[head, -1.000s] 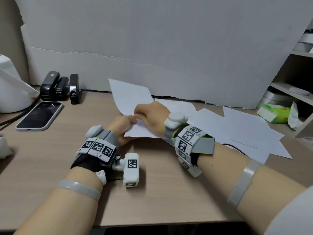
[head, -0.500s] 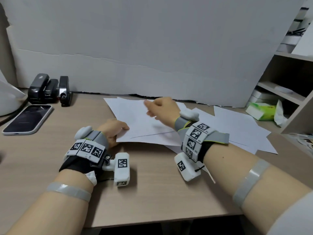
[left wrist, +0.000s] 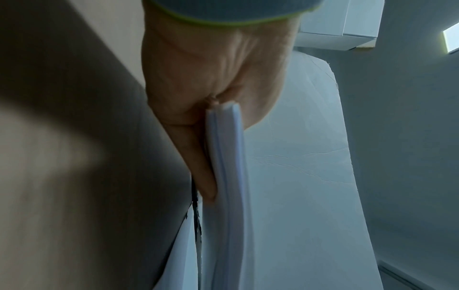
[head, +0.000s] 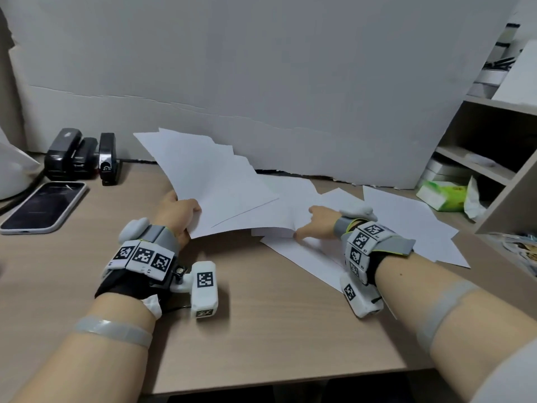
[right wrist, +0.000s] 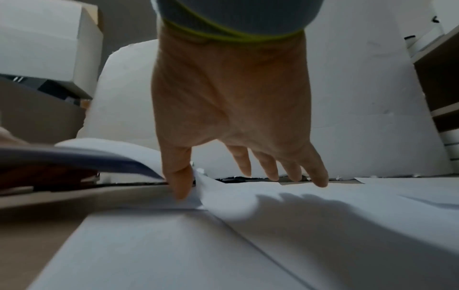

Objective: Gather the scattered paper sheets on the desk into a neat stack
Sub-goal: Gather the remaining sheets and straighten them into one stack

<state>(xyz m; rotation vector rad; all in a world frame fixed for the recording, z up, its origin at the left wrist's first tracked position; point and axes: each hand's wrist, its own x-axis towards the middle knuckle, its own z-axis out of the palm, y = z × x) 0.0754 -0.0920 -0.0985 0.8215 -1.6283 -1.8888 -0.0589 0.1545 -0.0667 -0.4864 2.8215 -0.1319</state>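
Observation:
My left hand (head: 180, 213) grips a bundle of white sheets (head: 215, 181) by its near left corner, raised and tilted off the wooden desk (head: 261, 315). The left wrist view shows the bundle's edges (left wrist: 228, 176) pinched between thumb and fingers of that left hand (left wrist: 198, 121). More loose sheets (head: 406, 222) lie fanned across the right of the desk. My right hand (head: 315, 223) rests on them with straight fingers. In the right wrist view that right hand (right wrist: 231, 157) has its thumb against the curled corner of one loose sheet (right wrist: 223, 200).
A phone (head: 43, 207) and black staplers (head: 78, 154) sit at the back left. A green tissue pack (head: 441, 194) lies by the shelf unit (head: 499, 175) on the right. A white board (head: 261, 82) stands behind the desk.
My right hand left the held bundle and moved right and down onto the loose sheets. The left hand lifted the bundle higher and tilted it.

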